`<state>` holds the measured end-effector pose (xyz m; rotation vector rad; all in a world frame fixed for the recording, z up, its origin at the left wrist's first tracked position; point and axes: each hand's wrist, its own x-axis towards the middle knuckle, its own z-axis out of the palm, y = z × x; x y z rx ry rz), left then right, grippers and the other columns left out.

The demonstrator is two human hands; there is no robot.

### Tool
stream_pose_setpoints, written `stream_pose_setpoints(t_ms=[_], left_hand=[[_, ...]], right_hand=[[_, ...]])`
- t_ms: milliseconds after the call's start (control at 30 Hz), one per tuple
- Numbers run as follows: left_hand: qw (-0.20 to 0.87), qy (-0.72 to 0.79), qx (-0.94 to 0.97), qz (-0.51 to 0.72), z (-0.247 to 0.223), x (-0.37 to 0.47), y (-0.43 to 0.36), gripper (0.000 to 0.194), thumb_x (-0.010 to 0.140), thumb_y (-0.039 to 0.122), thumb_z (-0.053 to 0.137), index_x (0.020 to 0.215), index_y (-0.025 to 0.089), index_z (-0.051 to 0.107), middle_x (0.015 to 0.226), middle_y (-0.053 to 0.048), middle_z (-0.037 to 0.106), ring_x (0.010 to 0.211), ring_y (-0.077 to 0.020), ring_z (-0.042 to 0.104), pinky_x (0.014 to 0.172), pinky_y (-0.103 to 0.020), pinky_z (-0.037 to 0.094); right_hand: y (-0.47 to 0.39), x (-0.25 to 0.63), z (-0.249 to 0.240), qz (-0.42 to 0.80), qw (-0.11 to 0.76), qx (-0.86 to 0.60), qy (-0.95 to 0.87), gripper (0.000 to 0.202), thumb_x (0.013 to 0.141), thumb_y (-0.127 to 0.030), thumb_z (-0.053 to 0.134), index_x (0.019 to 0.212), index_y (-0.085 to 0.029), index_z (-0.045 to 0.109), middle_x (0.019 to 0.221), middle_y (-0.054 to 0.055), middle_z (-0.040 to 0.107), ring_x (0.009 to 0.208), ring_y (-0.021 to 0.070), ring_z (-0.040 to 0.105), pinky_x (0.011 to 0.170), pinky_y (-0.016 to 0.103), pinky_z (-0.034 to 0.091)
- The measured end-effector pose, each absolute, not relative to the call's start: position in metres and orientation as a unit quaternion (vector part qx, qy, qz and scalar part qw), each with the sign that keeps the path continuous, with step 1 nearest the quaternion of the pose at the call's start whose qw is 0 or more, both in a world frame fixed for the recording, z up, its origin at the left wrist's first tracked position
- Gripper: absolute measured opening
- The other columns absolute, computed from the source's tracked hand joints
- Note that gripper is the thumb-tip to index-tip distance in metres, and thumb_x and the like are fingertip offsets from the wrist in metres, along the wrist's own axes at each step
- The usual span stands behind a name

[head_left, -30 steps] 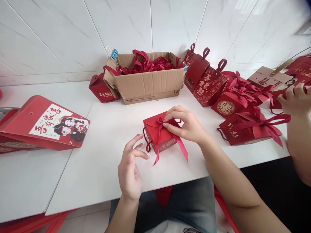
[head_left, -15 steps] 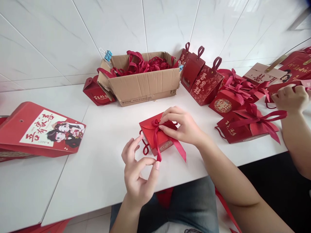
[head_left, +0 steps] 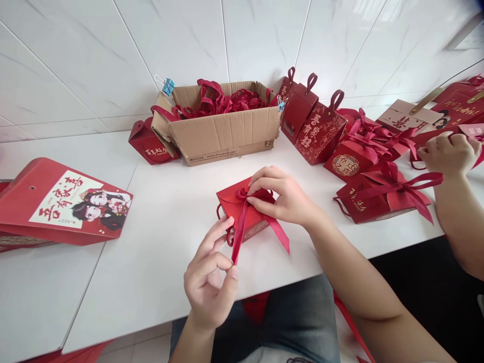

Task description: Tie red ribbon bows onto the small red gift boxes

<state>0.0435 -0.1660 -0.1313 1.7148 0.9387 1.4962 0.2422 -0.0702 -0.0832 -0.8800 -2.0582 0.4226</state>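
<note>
"What sort of place is this?"

"A packing workshop, by the look of it; which kind of building, I can't tell."

"What shows that?"

"The handwork. Fingers [head_left: 270, 182] hold the ribbon [head_left: 239, 234] on a red box [head_left: 230, 202], and the table [head_left: 162, 212] carries a carton [head_left: 230, 136] heaped with loose ribbon [head_left: 225, 103], then more boxes [head_left: 321, 133] in several designs, some tied with bows [head_left: 408, 186]."

"One worker only?"

"Two: a second person's arm [head_left: 456, 212] shows at the right, beside the tied boxes [head_left: 363, 204]."

"And the room?"

"Plain: a glossy wall [head_left: 260, 40] of marbled tile behind the table, and a pale tiled floor [head_left: 141, 348] below."
</note>
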Motion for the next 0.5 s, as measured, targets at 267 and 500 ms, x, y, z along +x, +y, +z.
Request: stream_pose_setpoints(t_ms=[267,500], left_hand=[[0.4,0.314,0.621,0.596,-0.1351,0.0385,-0.166,0.026,0.082,0.009,0.05,0.058,0.016,0.042,0.135,-0.008,0.055,0.133,-0.0376,0.041,0.103,-0.063,0.038],[0.409,0.322,0.63,0.576,-0.1268,0.0329,-0.1635,0.03,0.088,0.027,0.051,0.06,0.018,0.046,0.122,-0.008,0.062,0.133,-0.0366,0.041,0.109,-0.061,0.032]], right_hand=[[-0.0696,0.2424,-0.0841,0.191,0.421,-0.364,-0.809,0.004,0.082,-0.016,0.062,0.081,-0.019,0.065,0.092,0.006,0.062,0.083,0.0179,0.058,0.079,0.036,0.05],[-0.0688,0.2431,-0.0851,0.199,0.425,-0.36,-0.806,0.004,0.082,-0.018,0.061,0.083,-0.019,0.065,0.093,0.006,0.062,0.085,0.0181,0.058,0.08,0.036,0.05]])
